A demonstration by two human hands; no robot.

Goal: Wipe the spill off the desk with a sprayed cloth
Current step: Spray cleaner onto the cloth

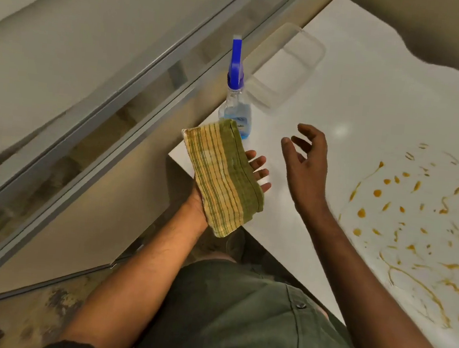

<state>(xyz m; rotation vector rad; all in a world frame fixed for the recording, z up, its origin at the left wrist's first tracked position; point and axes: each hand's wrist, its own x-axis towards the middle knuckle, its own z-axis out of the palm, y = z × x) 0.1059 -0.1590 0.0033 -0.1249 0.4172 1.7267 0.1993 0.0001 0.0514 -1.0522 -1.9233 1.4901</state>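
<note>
A folded green and yellow striped cloth (222,177) lies flat on the palm of my left hand (256,166), whose fingertips stick out past its right edge, over the corner of the white desk (354,82). Just behind the cloth stands a clear spray bottle (236,106) with a blue trigger head, partly hidden by the cloth. My right hand (307,165) hovers open above the desk, right of the cloth and bottle, holding nothing. An orange-brown spill (415,227) of drops and streaks spreads over the desk at the right.
A clear plastic container (287,66) sits on the desk behind the bottle. A glass and metal-framed partition (111,99) runs along the desk's left side. The desk's front edge crosses just before my green shorts (236,316).
</note>
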